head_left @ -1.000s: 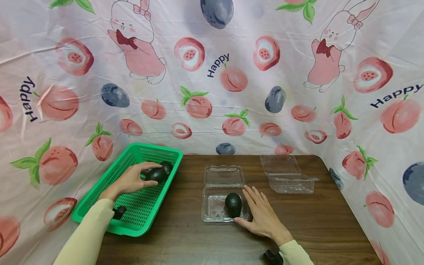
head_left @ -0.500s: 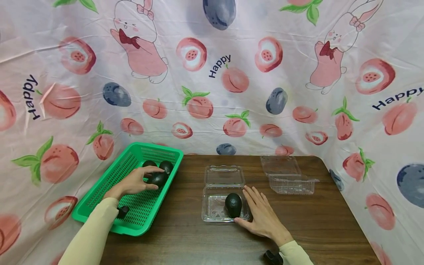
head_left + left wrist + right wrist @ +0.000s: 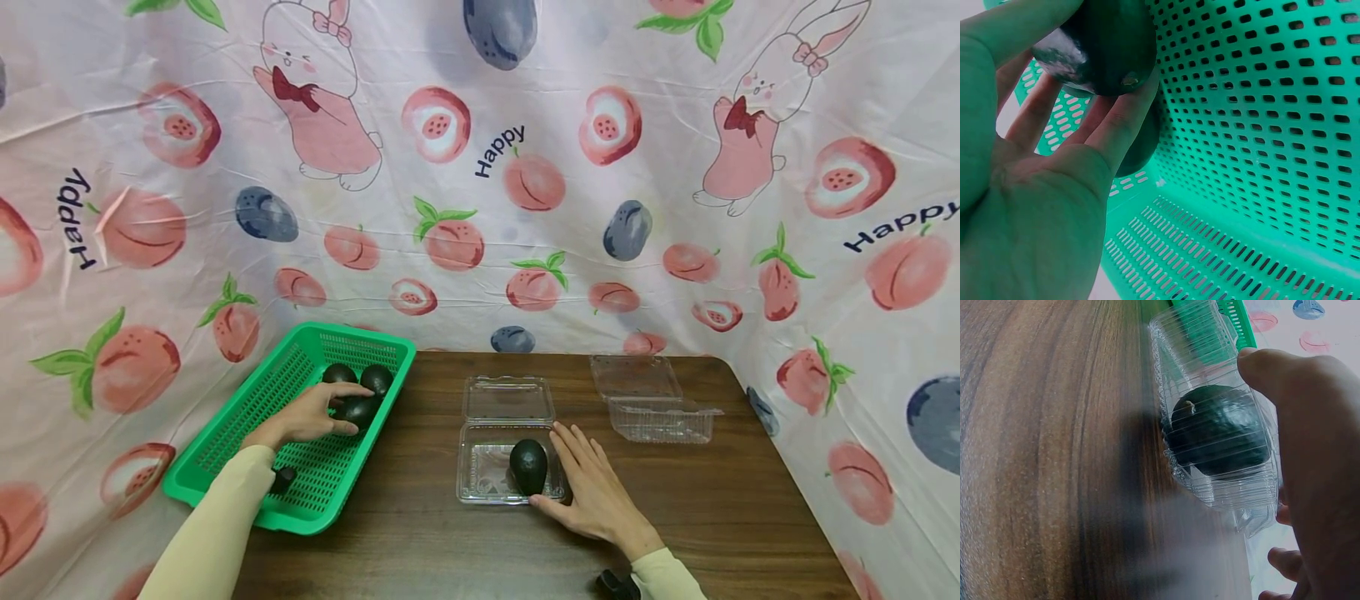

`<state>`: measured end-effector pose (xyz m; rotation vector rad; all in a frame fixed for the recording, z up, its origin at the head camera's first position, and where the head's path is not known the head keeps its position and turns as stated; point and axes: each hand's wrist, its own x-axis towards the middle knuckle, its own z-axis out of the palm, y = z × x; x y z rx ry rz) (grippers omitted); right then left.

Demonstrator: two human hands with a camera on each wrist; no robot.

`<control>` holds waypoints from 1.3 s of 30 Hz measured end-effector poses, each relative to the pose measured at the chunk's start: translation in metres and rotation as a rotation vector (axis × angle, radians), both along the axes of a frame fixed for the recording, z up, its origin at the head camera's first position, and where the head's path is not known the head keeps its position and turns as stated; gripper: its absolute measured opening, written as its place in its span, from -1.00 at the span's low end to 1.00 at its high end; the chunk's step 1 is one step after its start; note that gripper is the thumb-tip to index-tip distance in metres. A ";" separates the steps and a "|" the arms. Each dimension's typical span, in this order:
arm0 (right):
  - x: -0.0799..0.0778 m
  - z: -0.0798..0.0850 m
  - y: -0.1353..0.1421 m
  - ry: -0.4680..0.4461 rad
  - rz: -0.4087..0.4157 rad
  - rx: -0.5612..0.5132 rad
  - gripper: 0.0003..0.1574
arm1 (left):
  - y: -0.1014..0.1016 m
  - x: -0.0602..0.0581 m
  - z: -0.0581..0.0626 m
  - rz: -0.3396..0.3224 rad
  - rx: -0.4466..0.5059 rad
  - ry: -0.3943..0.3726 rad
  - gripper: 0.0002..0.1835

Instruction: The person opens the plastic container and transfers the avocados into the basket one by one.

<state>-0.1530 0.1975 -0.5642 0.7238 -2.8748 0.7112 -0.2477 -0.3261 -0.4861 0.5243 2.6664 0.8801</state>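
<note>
In the head view, my left hand (image 3: pixel 303 414) reaches into a green basket (image 3: pixel 300 527) and holds a dark avocado (image 3: pixel 357 411) between thumb and fingers. The left wrist view shows this avocado (image 3: pixel 1116 44) close to the slotted wall, my fingers curved under it. Two more avocados, one left (image 3: pixel 339 373) and one right (image 3: pixel 377 380), lie just beyond it. My right hand (image 3: pixel 596 492) rests at the right side of an open clear plastic clamshell box (image 3: pixel 480 483), fingers extended and thumb (image 3: pixel 1266 365) on the rim. One avocado (image 3: pixel 528 467) lies inside the box, at its right.
A second clear clamshell box (image 3: pixel 660 421) stands with its lid up at the back right of the wooden table (image 3: pixel 420 542). A printed curtain (image 3: pixel 465 183) hangs around the back and sides.
My left hand has shifted slightly right and toward me with its avocado, bringing another avocado behind it into view. My right hand and the clamshell box stay in place.
</note>
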 end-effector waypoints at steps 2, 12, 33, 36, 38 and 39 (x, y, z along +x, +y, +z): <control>0.000 0.000 0.000 0.000 0.000 -0.002 0.40 | 0.000 0.000 0.001 0.003 -0.001 -0.011 -0.31; 0.001 0.000 -0.001 -0.003 -0.005 -0.004 0.41 | -0.002 -0.001 -0.006 0.017 -0.037 -0.039 -0.29; 0.001 0.001 -0.002 -0.007 -0.007 -0.008 0.41 | -0.007 0.000 -0.006 0.088 -0.020 -0.079 -0.21; 0.001 0.001 -0.002 -0.006 -0.007 -0.005 0.41 | -0.009 0.002 -0.005 0.111 -0.024 -0.077 -0.21; 0.001 0.001 -0.001 -0.008 -0.008 -0.003 0.41 | -0.009 0.002 -0.004 0.117 -0.025 -0.065 -0.20; 0.000 0.001 -0.001 -0.008 -0.008 -0.002 0.41 | -0.010 0.002 -0.003 0.115 -0.026 -0.057 -0.20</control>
